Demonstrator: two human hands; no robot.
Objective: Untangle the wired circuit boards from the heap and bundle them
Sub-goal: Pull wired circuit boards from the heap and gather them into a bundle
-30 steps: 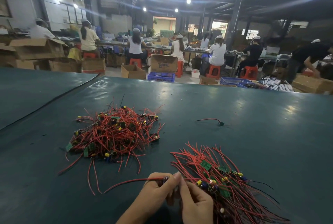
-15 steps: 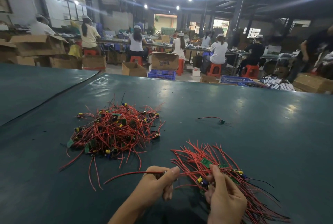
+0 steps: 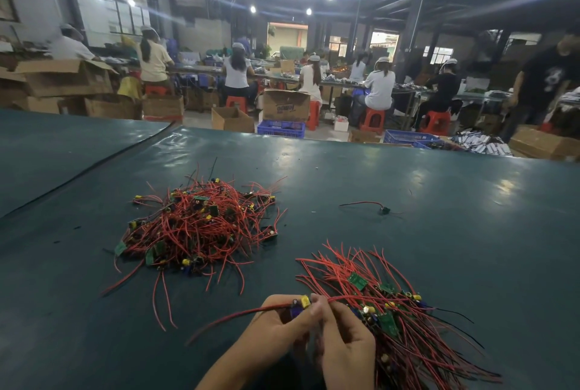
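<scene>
A tangled heap [image 3: 201, 226] of small green circuit boards with red wires lies on the dark green table [image 3: 439, 232], left of centre. A combed-out bundle [image 3: 392, 311] of the same boards lies near the front right, wires fanning both ways. My left hand [image 3: 276, 327] pinches one board with a yellow part [image 3: 303, 303]; its red wire trails left. My right hand [image 3: 345, 348] meets it from the right, fingers curled on the same board and touching the bundle's edge.
One loose board with a red wire [image 3: 373, 206] lies alone at mid-table right. A black seam [image 3: 94, 166] crosses the table at the left. Beyond the far edge, people sit on red stools among cardboard boxes [image 3: 284, 105] and blue crates [image 3: 281, 129].
My right hand has come back left from the bundle to meet my left hand at the held board. The view has tipped slightly.
</scene>
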